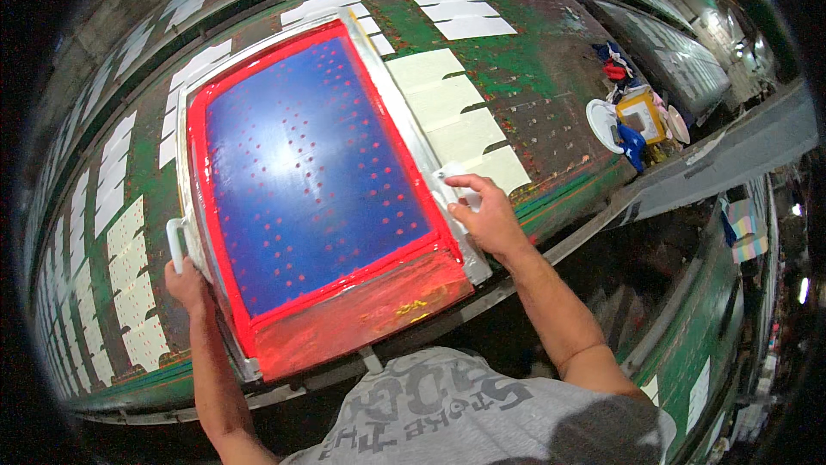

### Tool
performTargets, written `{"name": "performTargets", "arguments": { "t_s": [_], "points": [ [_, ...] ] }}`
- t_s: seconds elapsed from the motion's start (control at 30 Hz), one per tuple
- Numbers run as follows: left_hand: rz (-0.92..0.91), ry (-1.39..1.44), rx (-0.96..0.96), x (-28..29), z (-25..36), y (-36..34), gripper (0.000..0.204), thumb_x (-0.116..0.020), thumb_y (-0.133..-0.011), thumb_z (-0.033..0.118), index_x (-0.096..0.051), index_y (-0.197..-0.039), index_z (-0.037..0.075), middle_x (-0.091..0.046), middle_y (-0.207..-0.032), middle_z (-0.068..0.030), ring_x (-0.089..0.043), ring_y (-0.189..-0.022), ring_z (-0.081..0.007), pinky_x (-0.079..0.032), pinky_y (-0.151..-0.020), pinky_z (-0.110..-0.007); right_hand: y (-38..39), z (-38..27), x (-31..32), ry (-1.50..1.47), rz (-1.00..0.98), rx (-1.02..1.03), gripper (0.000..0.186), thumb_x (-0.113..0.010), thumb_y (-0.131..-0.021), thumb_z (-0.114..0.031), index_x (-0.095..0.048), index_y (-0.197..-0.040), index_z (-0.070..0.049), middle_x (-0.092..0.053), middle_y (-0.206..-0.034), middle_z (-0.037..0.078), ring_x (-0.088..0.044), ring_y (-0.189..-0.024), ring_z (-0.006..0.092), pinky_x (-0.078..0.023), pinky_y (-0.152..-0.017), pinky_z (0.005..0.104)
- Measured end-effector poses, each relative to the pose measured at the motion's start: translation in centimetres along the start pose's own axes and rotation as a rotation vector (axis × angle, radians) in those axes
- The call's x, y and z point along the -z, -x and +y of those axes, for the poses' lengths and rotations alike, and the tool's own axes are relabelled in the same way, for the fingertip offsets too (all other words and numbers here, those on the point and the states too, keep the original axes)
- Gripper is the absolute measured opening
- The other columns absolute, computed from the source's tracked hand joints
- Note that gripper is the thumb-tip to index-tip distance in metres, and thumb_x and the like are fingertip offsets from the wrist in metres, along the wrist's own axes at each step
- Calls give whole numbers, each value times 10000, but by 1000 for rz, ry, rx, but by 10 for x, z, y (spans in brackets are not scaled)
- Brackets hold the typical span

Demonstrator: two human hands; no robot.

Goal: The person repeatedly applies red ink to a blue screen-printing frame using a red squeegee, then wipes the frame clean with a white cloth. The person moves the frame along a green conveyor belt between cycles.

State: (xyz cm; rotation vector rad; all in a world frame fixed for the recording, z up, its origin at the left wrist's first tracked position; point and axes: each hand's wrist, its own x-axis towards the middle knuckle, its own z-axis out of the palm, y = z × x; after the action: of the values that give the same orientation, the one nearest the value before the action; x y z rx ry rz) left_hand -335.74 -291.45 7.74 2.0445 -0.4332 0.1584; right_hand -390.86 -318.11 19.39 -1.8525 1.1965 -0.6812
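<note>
A large screen printing frame (403, 129) lies tilted across the long table in front of me. Its blue mesh (301, 164) is dotted with small red marks and bordered by wet red ink (361, 277). At the frame's left side my left hand (186, 286) is closed round the lower part of a white handle (175, 240). My right hand (492, 222) grips a second white handle (469, 198) on the right side, thumb and forefinger bent about it. What lies directly beneath the frame is hidden.
Pale cut fabric panels (456, 112) lie in rows on the green, ink-stained table (525, 61). Dotted panels (136, 293) are at the left. At the right end sit a white lid (604, 125), a yellow container (641, 118) and rags (632, 147). A grey metal beam (731, 151) runs beside them.
</note>
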Motion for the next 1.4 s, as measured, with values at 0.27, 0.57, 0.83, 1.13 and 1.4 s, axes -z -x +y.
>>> {"name": "performTargets", "arguments": {
  "t_s": [0.27,0.57,0.83,1.13,1.4],
  "points": [
    [-17,-19,3,-109,111,131,204,-685,-969,121,-662,-1072,-53,-714,-961,-133,-665,-862,-230,-549,-829,-411,-42,115,131,-86,81,-79,369,-807,-892,-75,-772,-1259,-69,-694,-1280,161,-681,-1184,278,-556,-1016,386],
    [-13,151,64,-173,188,220,105,-666,-981,44,-634,-1060,-17,-656,-934,-58,-620,-809,-152,-527,-744,-354,-59,181,219,-217,95,-169,351,-791,-900,-121,-775,-1243,-47,-723,-1153,89,-647,-991,165,-525,-905,329],
    [-17,88,52,-185,195,230,187,-655,-982,94,-673,-1101,-50,-702,-947,-106,-656,-822,-198,-547,-771,-385,-65,199,243,-190,56,-120,344,-785,-927,-113,-759,-1263,-45,-715,-1023,26,-635,-926,118,-511,-859,302],
    [-1,60,64,-199,174,228,188,-626,-956,81,-665,-1092,-44,-697,-922,-107,-655,-795,-197,-546,-757,-374,-25,165,221,616,165,427,499,-835,-891,-178,-710,-1368,-101,-645,-1397,192,-597,-1346,398,-473,-1158,530],
    [-194,-13,71,-189,175,219,235,-623,-920,86,-652,-1119,-35,-695,-969,-130,-670,-846,-228,-552,-804,-398,55,145,165,425,-476,697,503,-834,-860,-174,-723,-1346,-103,-664,-1419,142,-621,-1340,354,-518,-1082,508]
  ]
}}
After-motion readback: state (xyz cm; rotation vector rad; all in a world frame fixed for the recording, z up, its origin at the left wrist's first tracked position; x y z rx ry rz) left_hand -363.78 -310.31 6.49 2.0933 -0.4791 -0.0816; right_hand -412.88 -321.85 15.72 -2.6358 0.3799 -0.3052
